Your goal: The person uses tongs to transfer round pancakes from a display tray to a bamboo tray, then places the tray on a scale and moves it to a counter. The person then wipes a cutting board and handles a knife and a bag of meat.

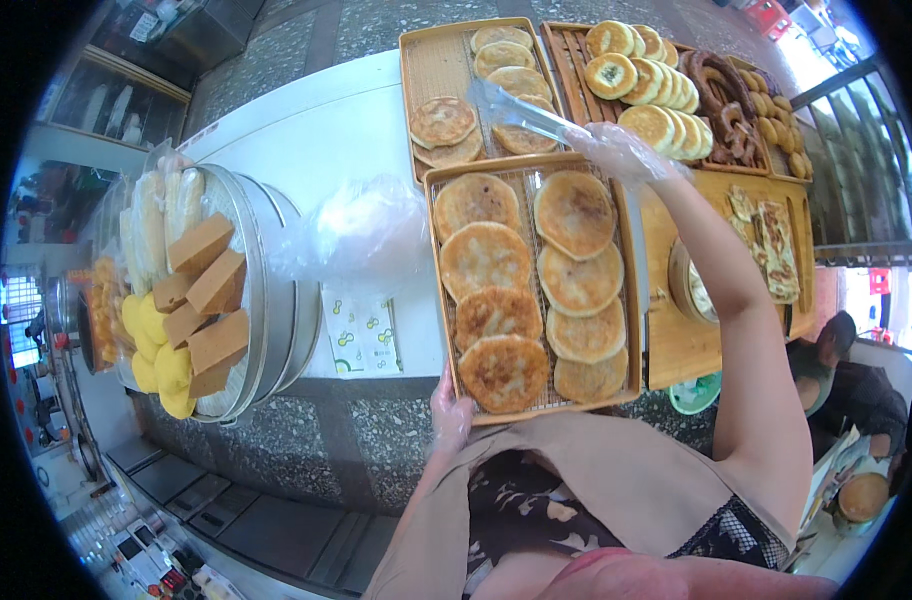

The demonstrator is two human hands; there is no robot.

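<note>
My right hand (624,154), in a thin clear plastic glove, grips a pair of tongs (527,118). The tongs' tips are over the far tray (435,71), near its right-hand column of browned flatbreads (504,60); whether they touch one I cannot tell. Two more flatbreads (442,124) overlap at that tray's near left. Closer to my body is a second golden tray (628,300) with a wire rack, bearing two columns of round flatbreads (486,259). My left hand (452,416), also gloved, holds this tray's near left corner.
Left on the white table (328,112) stand a crumpled clear plastic bag (366,225), a printed paper bag (362,334) and a metal steamer (264,300) with brown cake blocks and yellow buns. At right are a tray of pale round cakes (647,127), a wooden board (681,345) and a seated person (846,382).
</note>
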